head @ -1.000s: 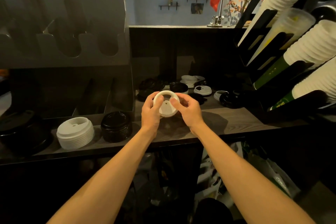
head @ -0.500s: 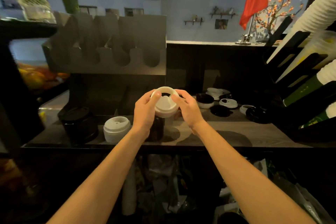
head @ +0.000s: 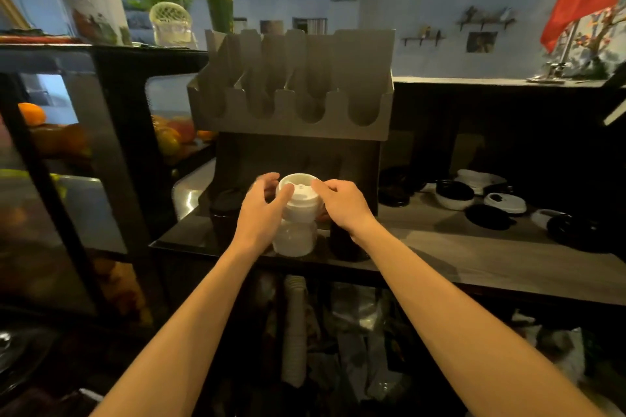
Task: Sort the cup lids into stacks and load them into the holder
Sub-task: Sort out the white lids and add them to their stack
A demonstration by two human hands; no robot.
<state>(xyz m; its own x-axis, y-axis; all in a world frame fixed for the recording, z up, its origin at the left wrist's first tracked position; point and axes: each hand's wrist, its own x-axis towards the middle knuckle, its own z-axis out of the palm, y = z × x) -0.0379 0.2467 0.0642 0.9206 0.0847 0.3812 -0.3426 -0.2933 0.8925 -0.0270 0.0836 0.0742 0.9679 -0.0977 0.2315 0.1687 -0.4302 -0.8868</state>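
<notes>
From my head camera, my left hand [head: 261,210] and right hand [head: 342,205] pinch a white lid [head: 298,196] from either side, thumbs and fingers curled on its rim. It sits directly over a white stack [head: 294,240] on the counter [head: 474,257], below the grey holder [head: 294,91]; I cannot tell whether the two touch. My right wrist hides most of a black stack [head: 345,244] just beside it. Loose lids [head: 487,215] lie well apart on the right, the farthest lost in shadow. The holder's lower slots are too dark to read.
</notes>
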